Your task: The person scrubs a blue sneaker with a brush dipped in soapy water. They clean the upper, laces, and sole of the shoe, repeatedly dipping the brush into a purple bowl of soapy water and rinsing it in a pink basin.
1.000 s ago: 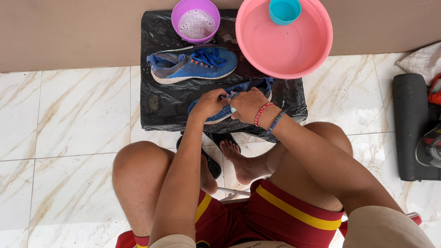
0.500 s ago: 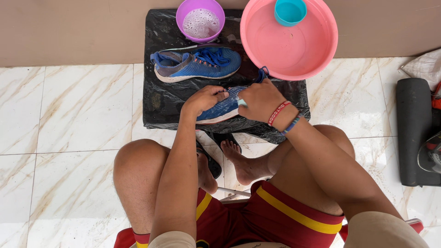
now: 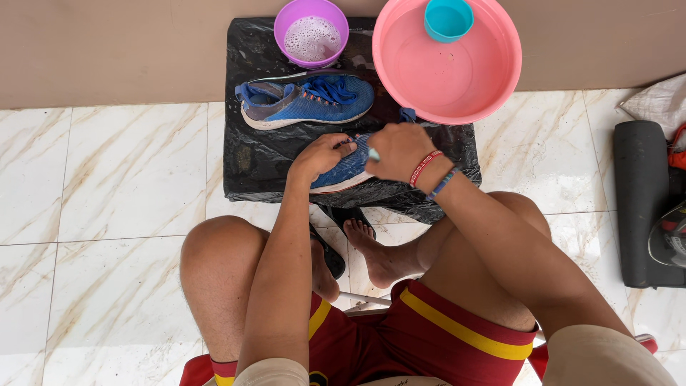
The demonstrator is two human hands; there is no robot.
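A blue sports shoe (image 3: 348,169) lies on a wet black plastic sheet (image 3: 259,157), mostly covered by my hands. My left hand (image 3: 323,154) grips its near end. My right hand (image 3: 400,151), with red and blue wristbands, is closed over the shoe around a small light blue brush handle (image 3: 374,154); the brush head is hidden. A second blue shoe (image 3: 304,101) with a white sole lies on its side farther back on the sheet.
A purple bowl of soapy water (image 3: 311,33) stands at the back of the sheet. A large pink basin (image 3: 493,78) of water holds a small teal cup (image 3: 448,18). Dark objects (image 3: 643,200) lie at the right. Pale marble tiles surround my bare feet and black sandal.
My hands and the shoe stay in about the same place; the right hand has shifted slightly over the shoe. The view has moved a little lower.
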